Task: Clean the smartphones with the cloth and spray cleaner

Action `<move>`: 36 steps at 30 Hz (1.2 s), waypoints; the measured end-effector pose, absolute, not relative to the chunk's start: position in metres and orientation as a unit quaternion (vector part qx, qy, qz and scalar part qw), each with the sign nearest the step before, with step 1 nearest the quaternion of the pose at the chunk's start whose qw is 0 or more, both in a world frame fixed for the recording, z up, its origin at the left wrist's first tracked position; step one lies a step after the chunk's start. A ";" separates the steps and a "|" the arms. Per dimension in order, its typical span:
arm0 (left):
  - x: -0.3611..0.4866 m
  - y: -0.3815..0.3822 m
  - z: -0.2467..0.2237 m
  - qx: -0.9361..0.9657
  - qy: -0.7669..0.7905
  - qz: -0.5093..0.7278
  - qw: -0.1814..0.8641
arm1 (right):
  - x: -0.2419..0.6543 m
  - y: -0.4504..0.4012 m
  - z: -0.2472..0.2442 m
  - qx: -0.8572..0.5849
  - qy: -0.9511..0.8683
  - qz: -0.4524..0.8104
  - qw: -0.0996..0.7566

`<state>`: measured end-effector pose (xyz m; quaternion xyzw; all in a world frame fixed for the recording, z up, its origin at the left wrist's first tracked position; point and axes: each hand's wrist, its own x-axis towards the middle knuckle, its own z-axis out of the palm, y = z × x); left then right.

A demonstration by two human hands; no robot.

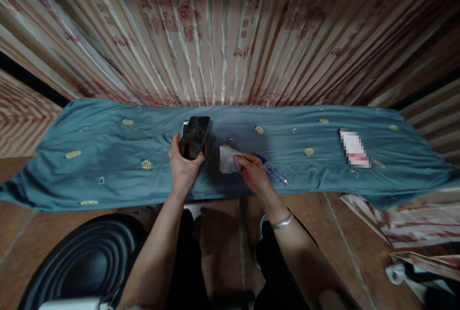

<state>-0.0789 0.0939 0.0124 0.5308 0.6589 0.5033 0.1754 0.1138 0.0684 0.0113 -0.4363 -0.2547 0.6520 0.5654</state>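
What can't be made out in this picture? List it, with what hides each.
All in the head view:
Pale item: mostly covered by the smartphone.
Smartphone's lower edge: partly behind the left hand.
White wipe: one edge under the right hand's fingers; cloth or paper, cannot tell.
Clear bottle: lettering too small.
White-and-red rectangle: blurred by pixelation.
Round black object: cut by the bottom edge.

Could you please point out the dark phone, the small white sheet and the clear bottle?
Dark phone [195,136], head view: on its front face.
Small white sheet [228,158], head view: on its flat part.
Clear bottle [276,173], head view: on its body.
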 end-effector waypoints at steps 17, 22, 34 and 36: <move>-0.037 0.052 -0.001 0.682 0.545 0.446 0.197 | 0.118 0.083 0.013 -0.472 -0.214 0.610 0.600; -0.035 0.049 0.002 0.685 0.527 0.442 0.240 | 0.125 0.087 0.009 -0.509 -0.236 0.582 0.588; -0.032 0.054 0.013 0.147 0.463 0.465 0.740 | 0.123 0.086 0.009 -0.486 -0.259 0.614 0.565; -0.033 0.054 0.020 0.107 0.433 0.439 0.780 | 0.122 0.086 0.014 -0.477 -0.269 0.628 0.553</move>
